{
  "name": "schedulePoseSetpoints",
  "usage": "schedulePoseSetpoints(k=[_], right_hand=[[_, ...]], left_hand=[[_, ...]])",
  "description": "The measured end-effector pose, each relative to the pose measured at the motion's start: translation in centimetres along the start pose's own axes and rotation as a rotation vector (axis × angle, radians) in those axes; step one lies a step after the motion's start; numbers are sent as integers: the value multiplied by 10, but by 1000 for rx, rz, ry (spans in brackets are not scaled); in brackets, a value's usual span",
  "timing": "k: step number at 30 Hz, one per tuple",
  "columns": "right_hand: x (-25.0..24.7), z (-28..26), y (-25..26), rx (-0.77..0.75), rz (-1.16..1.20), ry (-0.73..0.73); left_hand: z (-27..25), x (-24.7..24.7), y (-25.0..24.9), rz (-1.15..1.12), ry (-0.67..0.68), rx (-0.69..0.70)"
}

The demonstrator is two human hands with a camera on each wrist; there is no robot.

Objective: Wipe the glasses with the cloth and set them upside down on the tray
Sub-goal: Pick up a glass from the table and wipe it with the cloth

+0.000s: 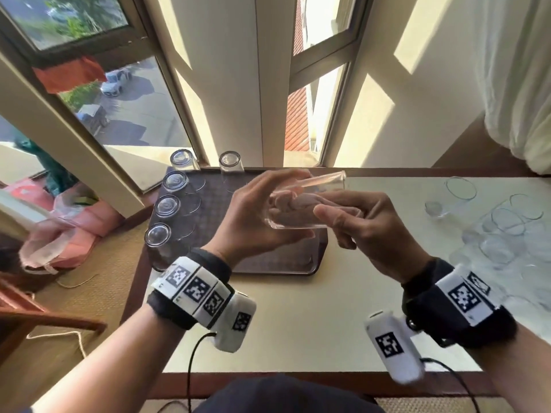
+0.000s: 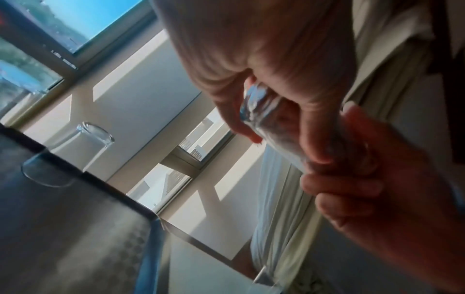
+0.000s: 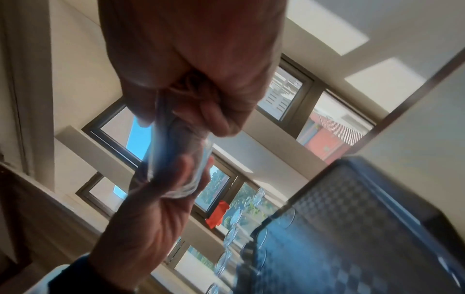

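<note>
Glass in hand: a clear glass (image 1: 301, 201) is held on its side above the right half of the tray (image 1: 320, 251), well off the surface.
Long axis: it runs about 8 o'clock to 2 o'clock in the head view; I cannot tell for certain which end is the mouth.
Left hand: the left hand (image 1: 253, 216) wraps the 8 o'clock end, thumb over the top and fingers curled underneath.
Right hand: the right hand (image 1: 363, 225) pinches the 4 o'clock side of the wall, thumb in front.
Cloth: something pale and bunched shows through the wall, probably the cloth (image 1: 286, 202) pushed inside; blur and the fingers behind leave this unsure.
Nearer hand to tray: the left, directly over it; free tray surface lies at about 6 o'clock from the glass.
Coming move, as a judgement: the axis must swing to vertical, mouth down, before lowering.
Count on tray: five upturned glasses, four in a column (image 1: 167, 207) along the 9 o'clock edge and one (image 1: 230, 163) at the 12 o'clock edge.
Count waiting: a cluster of glasses (image 1: 495, 228) at 3 o'clock on the table (image 1: 298, 317); too transparent and overlapped to count.
</note>
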State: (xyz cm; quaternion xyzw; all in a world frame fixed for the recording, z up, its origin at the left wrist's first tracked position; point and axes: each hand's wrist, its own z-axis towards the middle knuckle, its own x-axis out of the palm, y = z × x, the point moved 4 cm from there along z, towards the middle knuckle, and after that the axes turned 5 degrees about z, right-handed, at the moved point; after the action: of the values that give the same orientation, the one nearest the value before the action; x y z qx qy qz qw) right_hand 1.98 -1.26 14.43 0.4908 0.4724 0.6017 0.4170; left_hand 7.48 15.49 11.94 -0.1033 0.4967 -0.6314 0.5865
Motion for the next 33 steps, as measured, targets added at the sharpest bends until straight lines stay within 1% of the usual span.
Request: schedulePoseSetpoints(k=[2, 3, 4, 5, 6, 7, 8, 10, 11, 12, 13, 14, 16, 17, 18, 19, 20, 21, 22, 23, 24, 25, 26, 27, 28, 29, 30, 31, 32, 33], right_hand=[[-2, 3, 7, -51, -11, 46], [-1, 3, 8, -40, -37, 81], [0, 3, 7, -17, -69, 99], [0, 2, 2, 9, -83, 99], [-2, 1, -4, 36, -75, 89], [-3, -2, -10, 54, -54, 69], [-3, -4, -16, 77, -20, 47], [-8, -6, -26, 144, 78, 16], [-9, -7, -28, 170, 109, 8], [-11, -7, -29, 174, 116, 2], [-13, -7, -28, 154, 105, -10], [-16, -6, -25, 112, 74, -26], [-17, -2, -12, -5, -20, -37], [-14, -1, -5, -62, -91, -2], [-10, 0, -1, -93, -151, 48], [-7, 1, 1, -100, -183, 80], [-4, 1, 0, -65, -139, 97], [-4, 1, -3, -29, -108, 92], [-7, 0, -7, 15, -56, 91], [-11, -2, -12, 77, -13, 87], [-16, -4, -19, 157, 41, 91], [-19, -7, -25, 224, 96, 99], [-22, -9, -30, 253, 134, 97], [-24, -10, -33, 250, 158, 73], [-27, -11, -35, 217, 150, 39], [-29, -11, -35, 169, 114, 10], [-30, -10, -32, 88, 41, -20], [-28, -8, -25, 2, -65, -25], [-25, -6, -21, -63, -186, 3], [-23, -6, -19, -103, -264, 23]], left_hand=[[-1, -1, 6, -456, 121, -300], [-3, -2, 9, -576, 163, -400], [-4, -5, 10, -597, 186, -444], [-4, -7, 8, -560, 189, -440], [-3, -10, 4, -482, 169, -406], [-1, -12, -1, -362, 143, -328], [0, -14, -8, -181, 117, -195], [-3, -12, -20, 226, 84, 130], [-5, -9, -23, 327, 92, 224], [-5, -7, -21, 338, 96, 229], [-5, -6, -17, 295, 86, 180], [-5, -6, -10, 175, 83, 66], [-7, -1, 0, -274, 132, -286], [-9, 4, 4, -475, 157, -414], [-10, 6, 6, -573, 150, -484], [-9, 5, 6, -593, 129, -498], [-8, 3, 3, -558, 97, -471], [-7, -1, -1, -478, 64, -413], [-5, -6, -5, -326, 47, -309], [-3, -10, -9, -120, 42, -151], [-2, -10, -14, 113, 52, 42], [-4, -8, -18, 300, 76, 191], [-4, -7, -17, 400, 105, 253], [-4, -5, -12, 418, 119, 227], [-2, -4, -6, 363, 123, 129], [-1, -3, 3, 185, 146, -55], [-3, 1, 8, -81, 196, -276], [-6, 8, 11, -323, 237, -455], [-8, 12, 13, -465, 223, -565], [-9, 14, 14, -512, 175, -616]])
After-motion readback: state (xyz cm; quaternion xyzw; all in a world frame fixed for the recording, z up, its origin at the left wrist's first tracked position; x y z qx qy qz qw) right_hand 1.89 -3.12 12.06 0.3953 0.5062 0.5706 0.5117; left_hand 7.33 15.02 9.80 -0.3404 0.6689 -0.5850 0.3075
